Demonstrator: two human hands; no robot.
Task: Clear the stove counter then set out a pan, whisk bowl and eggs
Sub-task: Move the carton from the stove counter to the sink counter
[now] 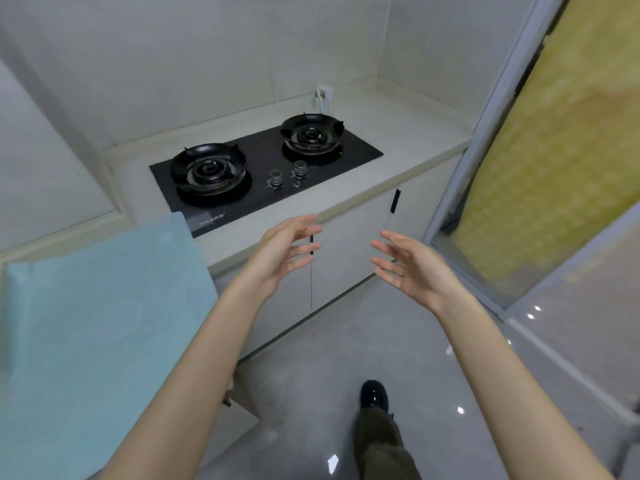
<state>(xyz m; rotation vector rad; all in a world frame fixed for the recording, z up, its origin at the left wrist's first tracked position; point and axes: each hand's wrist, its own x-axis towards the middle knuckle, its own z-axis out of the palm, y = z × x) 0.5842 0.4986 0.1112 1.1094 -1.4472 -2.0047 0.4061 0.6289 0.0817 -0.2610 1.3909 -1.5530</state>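
Left hand (277, 252) and right hand (412, 266) held apart, palms facing, fingers spread, holding nothing, before the stove counter (408, 157); black two-burner hob (263, 171) behind

My left hand (277, 252) and my right hand (415, 271) are both bare, with long, slim fingers and uncovered wrists. My left forearm (194, 358) and right forearm (502, 375) are bare too along all the length that shows, down to the bottom edge of the view. Lower down I wear a black shoe (374, 394) with a rounded toe; its upper is glossy and throws back small highlights. Above it hangs a loose trouser leg (381, 448) in dark olive-brown cloth, matt and creased in soft folds, its hem lying over the top of the shoe. Only this one leg and foot show.
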